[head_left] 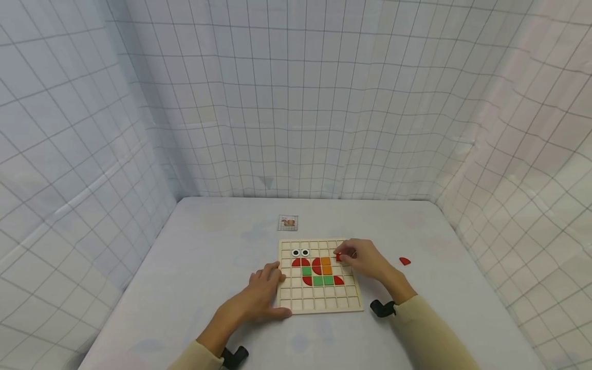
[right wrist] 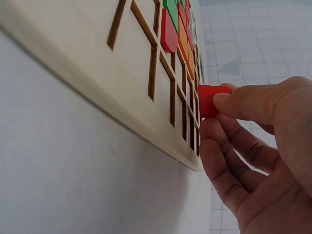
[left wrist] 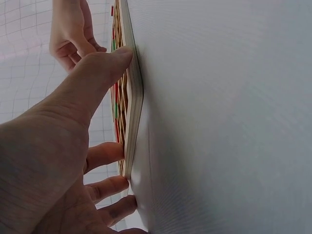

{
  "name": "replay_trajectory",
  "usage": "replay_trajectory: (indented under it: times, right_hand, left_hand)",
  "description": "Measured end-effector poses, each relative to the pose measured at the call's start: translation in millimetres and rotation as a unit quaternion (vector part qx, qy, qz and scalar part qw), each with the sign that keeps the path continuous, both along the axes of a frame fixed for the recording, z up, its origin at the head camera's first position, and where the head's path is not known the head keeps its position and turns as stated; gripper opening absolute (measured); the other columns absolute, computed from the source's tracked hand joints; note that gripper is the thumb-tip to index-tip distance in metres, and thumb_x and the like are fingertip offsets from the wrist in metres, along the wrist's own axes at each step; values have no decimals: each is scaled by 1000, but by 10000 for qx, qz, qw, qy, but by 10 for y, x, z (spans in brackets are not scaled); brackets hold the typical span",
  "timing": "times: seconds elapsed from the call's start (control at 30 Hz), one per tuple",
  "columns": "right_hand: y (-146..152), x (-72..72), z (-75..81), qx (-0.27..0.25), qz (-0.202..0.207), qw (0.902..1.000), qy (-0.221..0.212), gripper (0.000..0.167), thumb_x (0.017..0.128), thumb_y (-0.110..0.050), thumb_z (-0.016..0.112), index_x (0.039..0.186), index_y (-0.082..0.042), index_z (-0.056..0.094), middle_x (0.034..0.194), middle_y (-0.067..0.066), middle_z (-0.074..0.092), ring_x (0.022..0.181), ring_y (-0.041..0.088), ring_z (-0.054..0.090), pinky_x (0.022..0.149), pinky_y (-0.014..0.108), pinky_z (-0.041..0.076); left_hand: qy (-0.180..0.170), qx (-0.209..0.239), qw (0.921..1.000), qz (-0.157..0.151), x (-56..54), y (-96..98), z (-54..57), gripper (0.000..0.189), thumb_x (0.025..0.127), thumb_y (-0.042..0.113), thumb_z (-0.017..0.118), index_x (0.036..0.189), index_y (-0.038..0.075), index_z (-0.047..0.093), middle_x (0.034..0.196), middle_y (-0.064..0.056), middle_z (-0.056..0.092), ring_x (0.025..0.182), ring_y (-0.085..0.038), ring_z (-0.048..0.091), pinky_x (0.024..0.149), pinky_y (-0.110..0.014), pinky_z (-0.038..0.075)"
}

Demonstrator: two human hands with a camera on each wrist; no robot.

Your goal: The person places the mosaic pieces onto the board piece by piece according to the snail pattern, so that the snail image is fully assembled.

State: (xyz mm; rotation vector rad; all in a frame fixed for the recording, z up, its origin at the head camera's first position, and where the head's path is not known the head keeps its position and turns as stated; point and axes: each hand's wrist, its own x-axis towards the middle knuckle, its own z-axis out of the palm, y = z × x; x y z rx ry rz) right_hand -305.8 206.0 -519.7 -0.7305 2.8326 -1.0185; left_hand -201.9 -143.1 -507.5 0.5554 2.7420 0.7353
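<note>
A square wooden grid board (head_left: pixel 319 306) lies on the table with several coloured tiles set in its cells: red rounded pieces (head_left: pixel 316 266), green squares (head_left: pixel 328 280), orange squares (head_left: pixel 326 261) and two round eye pieces (head_left: pixel 300 253). My left hand (head_left: pixel 259 295) rests at the board's left side, its thumb on the near left corner and its fingertips against the left edge. Over the board's upper right part, my right hand (head_left: pixel 365 259) pinches a red tile (right wrist: pixel 208 100) between thumb and fingers. Whether that tile touches the board is hard to tell.
A loose red rounded tile (head_left: pixel 404 261) lies on the table to the right of the board. Behind the board lies a small picture card (head_left: pixel 288 223). Gridded white curtains (head_left: pixel 296 103) hang along the back and sides of the table.
</note>
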Motion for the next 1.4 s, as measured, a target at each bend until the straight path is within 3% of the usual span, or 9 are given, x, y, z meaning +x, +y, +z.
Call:
replay_trajectory:
  times: [0.33,0.67,0.93,1.17,1.4]
  right_hand:
    - [-149,-44,-17,105,-38,9998,-183,13,110,-7,80,118,-12,88,115,2,85,95,9,69,90,30,63]
    - [-170,-50,-19,131,-26,9995,-302,7,108,-7,82,111,-11,85,108,0,85,94,8,72,93,32,67]
    - [-158,-35,3,101,61,9998,-136,7,107,-6,83,107,-11,87,105,-1,84,91,7,68,87,25,63]
    - [-146,1,12,-52,-79,10000,7,10,104,-5,86,105,-14,91,104,-1,85,93,8,71,91,32,67]
    - [-194,15,8,72,-240,9997,-73,9,105,-5,86,106,-11,92,103,0,84,91,9,69,89,31,67]
  left_hand:
    - [69,40,10000,-16,-3,3,-11,89,88,49,102,151,4,58,183,-29,37,158,-54,50,134,-72,37]
    - [27,91,9999,-43,-9,-7,-3,88,89,50,102,151,4,59,184,-30,35,160,-54,49,133,-71,37]
    - [20,52,10000,-81,-2,-11,11,87,90,51,101,149,4,59,183,-31,35,160,-54,48,133,-73,36]
    - [40,54,10000,-36,11,-3,54,86,90,50,102,148,3,59,183,-31,35,160,-56,47,134,-75,35]
    - [-6,21,10000,-44,7,2,25,87,90,50,101,150,3,59,183,-31,35,161,-56,47,135,-75,34]
